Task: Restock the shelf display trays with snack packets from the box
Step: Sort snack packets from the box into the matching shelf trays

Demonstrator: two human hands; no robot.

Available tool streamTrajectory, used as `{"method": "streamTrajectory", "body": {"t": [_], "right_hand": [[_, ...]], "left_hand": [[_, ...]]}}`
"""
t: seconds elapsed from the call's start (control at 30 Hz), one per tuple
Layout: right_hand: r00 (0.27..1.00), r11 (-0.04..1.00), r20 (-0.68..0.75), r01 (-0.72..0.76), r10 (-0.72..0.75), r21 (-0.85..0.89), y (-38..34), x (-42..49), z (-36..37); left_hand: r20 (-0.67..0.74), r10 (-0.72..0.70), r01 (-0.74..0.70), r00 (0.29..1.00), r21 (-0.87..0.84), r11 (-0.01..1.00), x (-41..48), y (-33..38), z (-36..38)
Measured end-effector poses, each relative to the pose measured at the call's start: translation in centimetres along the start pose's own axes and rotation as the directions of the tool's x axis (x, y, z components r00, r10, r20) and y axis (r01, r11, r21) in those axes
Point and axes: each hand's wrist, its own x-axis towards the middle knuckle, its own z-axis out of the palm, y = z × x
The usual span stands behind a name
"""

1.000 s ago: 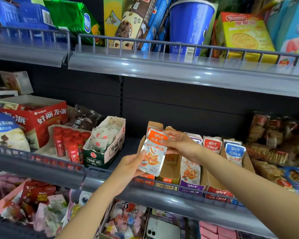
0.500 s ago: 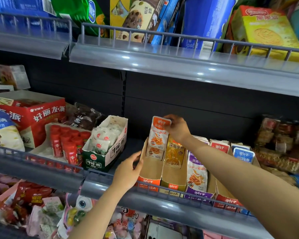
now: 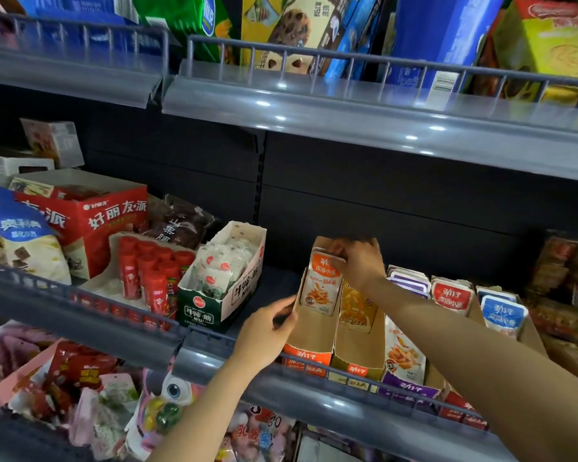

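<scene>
Orange snack packet (image 3: 321, 285): my right hand (image 3: 359, 261) pinches its top, my left hand (image 3: 267, 331) grips the cardboard tray (image 3: 309, 338) by its wall; I should seat it upright, rearmost.

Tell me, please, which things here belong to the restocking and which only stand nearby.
In the job: orange packet, pinched by the right hand; cardboard tray holding it; left hand at the tray's side.
Only nearby: red bottles; red box; green-and-white box; blue packet.
</scene>
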Motion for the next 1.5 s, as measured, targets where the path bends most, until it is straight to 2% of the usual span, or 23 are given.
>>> {"method": "streamTrajectory", "body": {"t": [0.17, 0.23, 0.37, 0.57, 0.73, 0.83, 1.03, 1.1, 1.23, 1.37, 1.5], "right_hand": [[0.998, 0.998, 0.001, 0.062, -0.062, 0.021, 0.2, -0.4, -0.2], [0.998, 0.994, 0.006, 0.066, -0.067, 0.082, 0.1, -1.3, -0.9], [0.992, 0.960, 0.044, 0.107, -0.122, 0.261, 0.5, -4.2, -2.6], [0.960, 0.951, 0.215, 0.115, -0.181, 0.287, 1.5, -12.1, -6.0], [0.938, 0.896, 0.212, 0.168, -0.273, 0.412, 2.2, -20.8, -7.9], [0.930, 0.885, 0.266, 0.111, -0.253, 0.453, 4.0, -26.3, -7.0], [0.891, 0.911, 0.424, -0.030, -0.162, 0.411, 7.7, -37.1, -2.4], [0.857, 0.911, 0.499, -0.100, -0.125, 0.400, 8.4, -40.5, -0.5], [0.770, 0.882, 0.637, -0.276, -0.035, 0.382, 9.6, -45.6, 3.2], [0.609, 0.745, 0.785, -0.574, 0.110, 0.341, 9.2, -48.7, 6.7], [0.422, 0.560, 0.877, -0.795, 0.231, 0.235, 9.2, -50.5, 10.5]], "left_hand": [[-0.013, 0.005, -0.004, 1.000, 0.101, 0.995, -0.5, 0.5, 0.1], [-0.007, -0.002, 0.003, 1.000, 0.131, 0.991, -0.8, 0.8, 0.2], [0.013, -0.020, 0.019, 1.000, 0.076, 0.997, -1.8, 1.8, -0.2], [-0.015, 0.154, -0.146, 0.988, 0.238, 0.960, -6.7, 4.9, -0.8], [0.110, 0.171, -0.201, 0.979, 0.398, 0.895, -13.2, 5.1, 0.7], [0.177, 0.124, -0.199, 0.976, 0.508, 0.838, -17.3, 3.1, 2.7], [0.309, -0.096, -0.098, 0.946, 0.557, 0.825, -24.2, -2.8, 7.0], [0.342, -0.198, -0.038, 0.919, 0.576, 0.816, -25.9, -4.4, 8.4], [0.397, -0.301, -0.038, 0.867, 0.655, 0.754, -28.3, -6.4, 10.8], [0.473, -0.456, 0.069, 0.754, 0.633, 0.771, -30.0, -8.3, 12.9], [0.547, -0.514, 0.093, 0.661, 0.620, 0.779, -31.3, -10.4, 14.9]]}}
